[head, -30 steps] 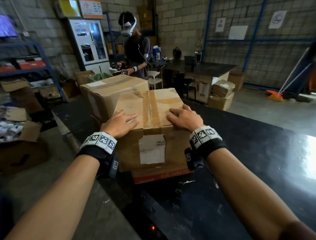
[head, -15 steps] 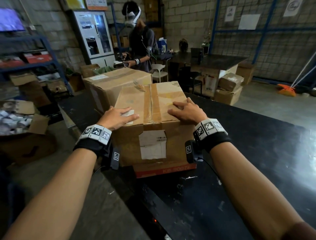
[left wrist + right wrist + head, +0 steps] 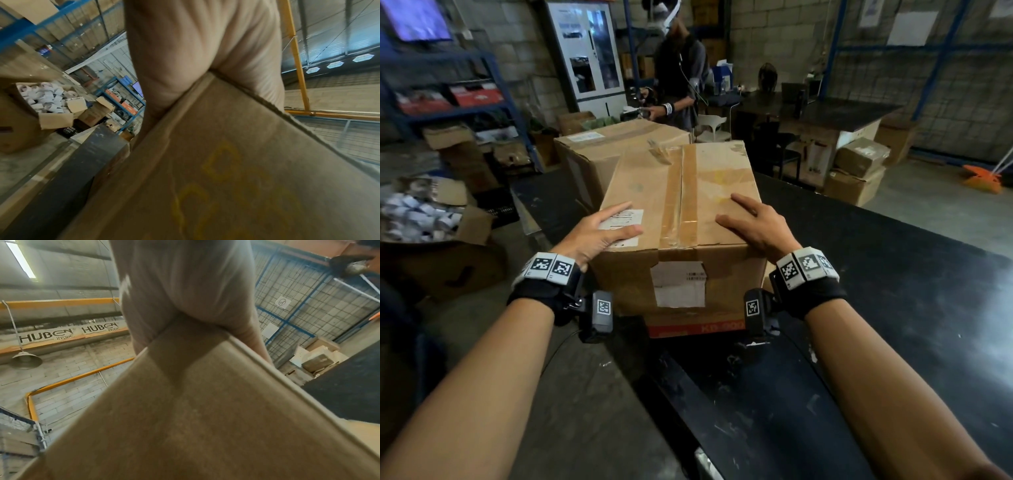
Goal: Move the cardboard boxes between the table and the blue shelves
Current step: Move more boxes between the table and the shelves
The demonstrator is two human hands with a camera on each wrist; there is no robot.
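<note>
A taped cardboard box (image 3: pixel 681 219) with a white label on its front stands on the black table (image 3: pixel 893 308). My left hand (image 3: pixel 602 231) lies flat on the box's top near its left front corner, fingers straight. On the top's right front corner rests my right hand (image 3: pixel 751 224), also flat. In the left wrist view the palm (image 3: pixel 195 56) presses on the box edge (image 3: pixel 226 162); the right wrist view shows the palm (image 3: pixel 185 288) on the box corner (image 3: pixel 185 402) likewise. A second, larger cardboard box (image 3: pixel 616 144) stands behind the first on the table.
Blue shelves (image 3: pixel 448 99) with boxes stand at the back left. An open carton of white items (image 3: pixel 424 219) sits on the floor at left. Another person (image 3: pixel 678 72) stands behind the boxes. More cartons (image 3: pixel 859 171) are stacked beside a dark desk at right.
The box and my hands sit closer to me and lower in view. Both hands have slid toward the box's near corners, staying flat on its top.
</note>
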